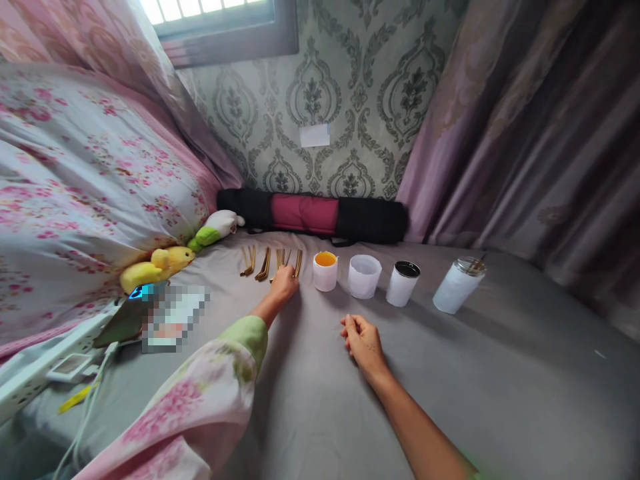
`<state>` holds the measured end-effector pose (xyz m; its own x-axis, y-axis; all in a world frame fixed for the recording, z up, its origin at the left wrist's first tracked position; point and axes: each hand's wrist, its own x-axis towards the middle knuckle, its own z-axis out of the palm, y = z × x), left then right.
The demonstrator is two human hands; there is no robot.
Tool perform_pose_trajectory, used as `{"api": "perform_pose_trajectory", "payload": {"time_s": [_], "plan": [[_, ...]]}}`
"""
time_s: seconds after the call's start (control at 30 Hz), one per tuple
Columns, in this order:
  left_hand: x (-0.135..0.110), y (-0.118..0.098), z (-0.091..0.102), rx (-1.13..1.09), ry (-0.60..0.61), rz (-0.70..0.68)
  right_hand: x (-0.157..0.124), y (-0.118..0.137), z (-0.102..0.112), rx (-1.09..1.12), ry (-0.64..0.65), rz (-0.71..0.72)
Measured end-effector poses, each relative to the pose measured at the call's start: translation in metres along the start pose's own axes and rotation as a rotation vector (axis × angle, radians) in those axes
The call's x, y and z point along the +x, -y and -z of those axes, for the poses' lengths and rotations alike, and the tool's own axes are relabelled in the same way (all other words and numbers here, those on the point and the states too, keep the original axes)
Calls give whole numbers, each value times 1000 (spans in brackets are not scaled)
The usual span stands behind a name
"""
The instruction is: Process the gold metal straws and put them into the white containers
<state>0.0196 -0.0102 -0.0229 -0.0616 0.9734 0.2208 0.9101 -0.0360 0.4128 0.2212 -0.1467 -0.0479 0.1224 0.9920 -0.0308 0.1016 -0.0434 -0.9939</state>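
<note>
My left hand (284,281) reaches forward across the grey sheet and rests on a row of gold-coloured cutlery pieces (264,263), fingers curled over the ones near the right end. What it grips, if anything, is hidden under the fingers. My right hand (361,340) lies on the sheet nearer to me, fingers loosely curled, nothing visible in it. Just right of the cutlery stands a white cup with an orange inside (325,270), then a translucent white cup (365,275), a white cup with a dark rim (403,283) and a tilted white lidded tumbler (457,285).
A black and maroon rolled mat (313,213) lies against the patterned wall. A yellow plush toy (155,265) and a green-white one (216,229) sit by the floral bedding (75,187) at left. A phone, cables and a power strip (65,365) lie at lower left. Curtains hang at right.
</note>
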Motion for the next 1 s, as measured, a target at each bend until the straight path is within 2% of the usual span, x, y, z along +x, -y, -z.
{"api": "perform_pose_trajectory", "payload": {"time_s": [0.4,1.0], "plan": [[2,7,-7,93,30,-19,-1,3,-1,-45,-6,2],[4,8,-9,94,30,-24,-2,0,-1,-54,1,12]]}}
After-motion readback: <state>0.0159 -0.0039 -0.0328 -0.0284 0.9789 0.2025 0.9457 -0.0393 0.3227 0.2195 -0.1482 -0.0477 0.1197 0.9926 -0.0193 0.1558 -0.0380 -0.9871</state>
